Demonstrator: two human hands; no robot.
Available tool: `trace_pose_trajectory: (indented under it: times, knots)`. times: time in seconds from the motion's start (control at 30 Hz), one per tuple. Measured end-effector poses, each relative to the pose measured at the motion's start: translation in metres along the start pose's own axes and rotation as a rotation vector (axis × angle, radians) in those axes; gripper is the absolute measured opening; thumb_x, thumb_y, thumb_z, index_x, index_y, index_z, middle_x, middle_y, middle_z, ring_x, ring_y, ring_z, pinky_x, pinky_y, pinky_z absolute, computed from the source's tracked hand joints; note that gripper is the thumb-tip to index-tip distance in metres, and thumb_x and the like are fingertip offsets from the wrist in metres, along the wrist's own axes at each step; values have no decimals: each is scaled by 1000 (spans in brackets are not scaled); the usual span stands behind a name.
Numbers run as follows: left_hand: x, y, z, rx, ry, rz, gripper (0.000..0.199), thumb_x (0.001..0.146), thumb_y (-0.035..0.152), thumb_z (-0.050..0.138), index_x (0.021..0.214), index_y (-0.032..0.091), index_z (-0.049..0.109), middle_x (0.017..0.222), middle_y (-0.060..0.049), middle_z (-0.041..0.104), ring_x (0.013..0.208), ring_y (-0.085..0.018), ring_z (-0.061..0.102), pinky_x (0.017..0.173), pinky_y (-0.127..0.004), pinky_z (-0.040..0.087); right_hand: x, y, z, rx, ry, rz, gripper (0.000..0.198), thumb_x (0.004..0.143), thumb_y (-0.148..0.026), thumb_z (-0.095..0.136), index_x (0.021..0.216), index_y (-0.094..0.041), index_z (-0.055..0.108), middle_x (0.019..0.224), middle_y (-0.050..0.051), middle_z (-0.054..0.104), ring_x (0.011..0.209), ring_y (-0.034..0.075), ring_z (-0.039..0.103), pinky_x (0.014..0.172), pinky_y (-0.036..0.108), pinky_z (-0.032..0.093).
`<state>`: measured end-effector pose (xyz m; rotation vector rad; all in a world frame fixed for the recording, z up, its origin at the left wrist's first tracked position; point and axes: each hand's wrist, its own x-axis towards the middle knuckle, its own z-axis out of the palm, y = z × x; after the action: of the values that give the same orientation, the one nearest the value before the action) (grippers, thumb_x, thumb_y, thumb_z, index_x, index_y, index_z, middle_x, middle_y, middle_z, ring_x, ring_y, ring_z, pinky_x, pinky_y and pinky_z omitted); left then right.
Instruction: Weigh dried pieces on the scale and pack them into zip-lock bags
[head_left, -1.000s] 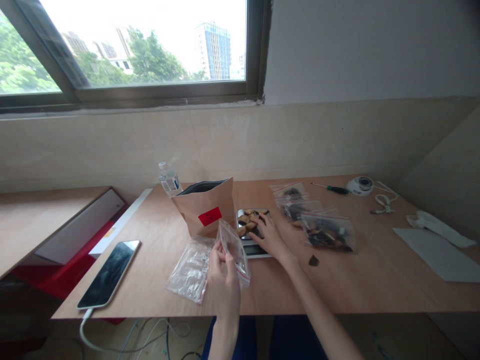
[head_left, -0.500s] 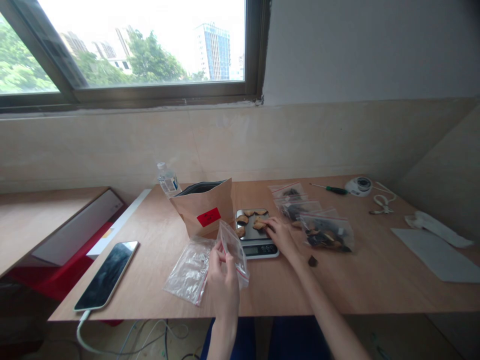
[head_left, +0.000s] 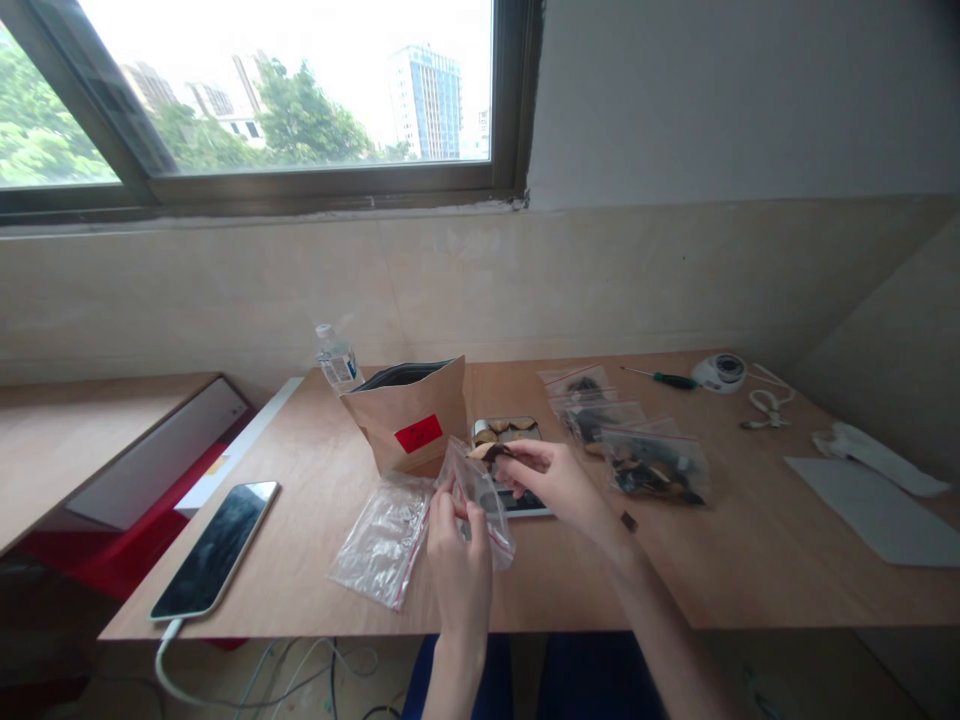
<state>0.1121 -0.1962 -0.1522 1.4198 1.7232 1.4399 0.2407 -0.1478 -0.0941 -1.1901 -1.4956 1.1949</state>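
Observation:
My left hand (head_left: 459, 530) is closed on a clear zip bag (head_left: 496, 525) with a red seal line, its mouth tilted up. Pinched in my right hand (head_left: 544, 475) is a dried slice (head_left: 489, 453), pale tan with a dark edge, held right by the bag's mouth. Behind my hands, a kitchen scale (head_left: 536, 508) carries several more dried slices (head_left: 514, 425); my right hand hides part of its plate and display. Flat clear zip bags (head_left: 381, 545) lie left of my left hand. A brown paper pouch (head_left: 375, 415) with a red label stands open behind them.
Several filled zip bags (head_left: 652, 465) lie right of the scale, with a small dark piece (head_left: 628, 520) in front. A screwdriver (head_left: 673, 381), white dome camera (head_left: 720, 373) and paper sheet (head_left: 877, 510) are farther right. A phone (head_left: 217, 550) and bottle (head_left: 337, 358) are left.
My right hand has lifted a dried slice off the scale and brought it left and nearer to the zip bag. My left hand, with the bag, has shifted slightly right.

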Motion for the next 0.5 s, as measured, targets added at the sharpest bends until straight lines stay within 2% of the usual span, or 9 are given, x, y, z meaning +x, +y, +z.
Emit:
trace_pose_trajectory:
  times: [0.07, 0.2, 0.37, 0.5]
  knots:
    - [-2, 1, 1, 17, 15, 12, 19, 86, 29, 41, 69, 21, 42, 117, -9, 57, 110, -24, 52, 90, -39, 38, -6, -15, 4, -162, -46, -5, 21, 78, -28, 57, 89, -17, 71, 73, 2, 70, 62, 14, 61, 53, 21, 44]
    - [-6, 0, 2, 29, 47, 47, 20, 86, 29, 40, 68, 22, 41, 117, -10, 57, 109, -24, 52, 88, -38, 40, -11, -25, 9, -451, -28, -41, 19, 79, -15, 53, 84, -18, 71, 84, 4, 72, 77, 17, 65, 67, 24, 45]
    - [-13, 0, 6, 29, 54, 32, 18, 87, 30, 41, 72, 21, 45, 117, -11, 57, 106, -23, 55, 85, -37, 41, -11, -21, 28, -621, 34, -63, 27, 78, -11, 55, 103, -17, 63, 96, 8, 69, 90, 22, 64, 75, 29, 46]
    - [-18, 1, 9, -25, 92, -24, 19, 87, 32, 41, 73, 20, 47, 116, -11, 59, 106, -23, 55, 83, -34, 43, -20, -32, 31, -628, -67, -74, 45, 80, -8, 53, 123, -19, 52, 102, 9, 67, 89, 21, 65, 73, 28, 46]
